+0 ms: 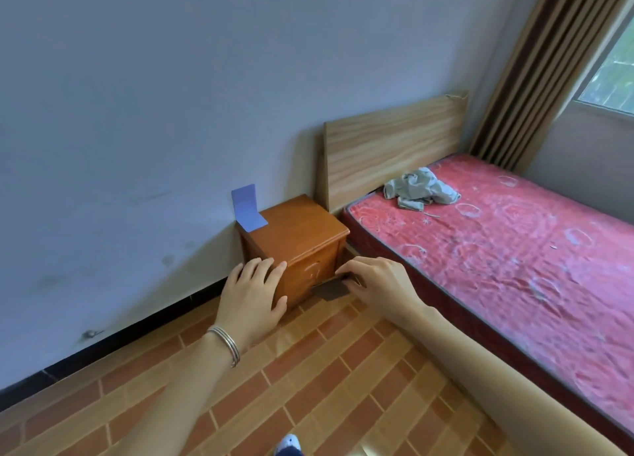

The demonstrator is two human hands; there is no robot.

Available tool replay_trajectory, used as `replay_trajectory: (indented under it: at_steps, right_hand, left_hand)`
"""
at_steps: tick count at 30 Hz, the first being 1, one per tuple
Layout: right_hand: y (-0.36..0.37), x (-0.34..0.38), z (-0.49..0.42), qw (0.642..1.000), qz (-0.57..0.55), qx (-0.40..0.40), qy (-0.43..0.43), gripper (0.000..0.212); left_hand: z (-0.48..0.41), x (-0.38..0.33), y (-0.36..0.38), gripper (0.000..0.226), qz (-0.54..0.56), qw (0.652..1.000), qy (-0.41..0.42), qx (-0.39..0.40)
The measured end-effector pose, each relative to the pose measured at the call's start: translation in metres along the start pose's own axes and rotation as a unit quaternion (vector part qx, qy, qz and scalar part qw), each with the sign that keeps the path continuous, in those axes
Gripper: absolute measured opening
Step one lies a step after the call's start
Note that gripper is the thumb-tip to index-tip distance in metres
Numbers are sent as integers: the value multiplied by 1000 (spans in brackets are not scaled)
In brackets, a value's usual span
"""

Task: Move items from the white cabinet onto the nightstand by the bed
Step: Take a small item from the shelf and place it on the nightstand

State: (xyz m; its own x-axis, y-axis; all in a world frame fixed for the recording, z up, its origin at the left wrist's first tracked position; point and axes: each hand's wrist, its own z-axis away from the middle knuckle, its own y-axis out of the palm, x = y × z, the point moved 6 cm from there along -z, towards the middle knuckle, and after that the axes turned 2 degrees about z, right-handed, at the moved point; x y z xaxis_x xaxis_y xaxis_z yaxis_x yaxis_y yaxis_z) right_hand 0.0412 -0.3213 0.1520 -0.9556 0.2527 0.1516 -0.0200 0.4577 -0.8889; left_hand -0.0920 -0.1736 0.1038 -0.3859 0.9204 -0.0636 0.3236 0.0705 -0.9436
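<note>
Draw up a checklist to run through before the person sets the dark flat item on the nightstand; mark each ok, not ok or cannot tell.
1. Right hand pinches the dark flat item: ok.
2. Left hand free, fingers relaxed: ok.
3. Bare space on top of the nightstand: ok.
4. Blue folded sheet at the back corner, out of the way: ok.
5. Item over the top: not ok, it shows low, before the front.
</note>
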Motion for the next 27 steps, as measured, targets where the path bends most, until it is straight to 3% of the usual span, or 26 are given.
replay_trajectory:
  at_steps: [10,21,27]
  right_hand:
    - [24,-62,-185,998,6,-41,-39,19]
    - [153,-130,-313,993,-25,82,-83,14]
    - [207,-187,-417,990,-37,95,-98,14]
  left_hand:
    - [-177,92,14,49,2,998,2,-70]
    - [-258,180,99,49,-2,998,-52,-46]
    - [-351,228,136,40,-17,994,-102,-32]
